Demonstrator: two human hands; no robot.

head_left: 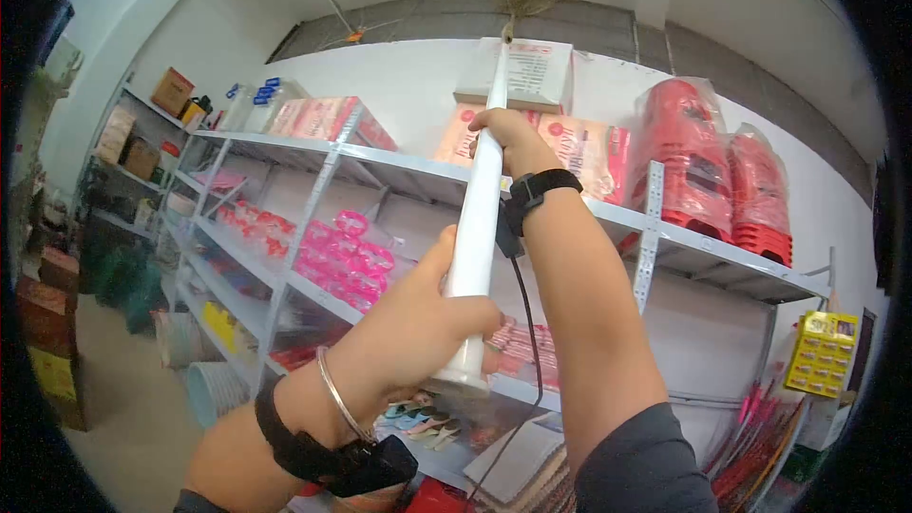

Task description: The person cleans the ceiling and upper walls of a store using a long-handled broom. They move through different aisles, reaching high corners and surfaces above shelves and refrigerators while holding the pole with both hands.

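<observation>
In the head view, the left hand (418, 323) clenches the base of a white pole (478, 218) and the right hand (508, 138) grasps it higher, its tip near a white box (521, 74) at upper centre, which a careless push might topple off the shelf (399, 163).

Red stools (708, 166) (wrapped) on shelving (665, 237)

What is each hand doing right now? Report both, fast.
Left hand: closed around the lower end of the white pole.
Right hand: closed around the same white pole higher up, near the top shelf.
</observation>
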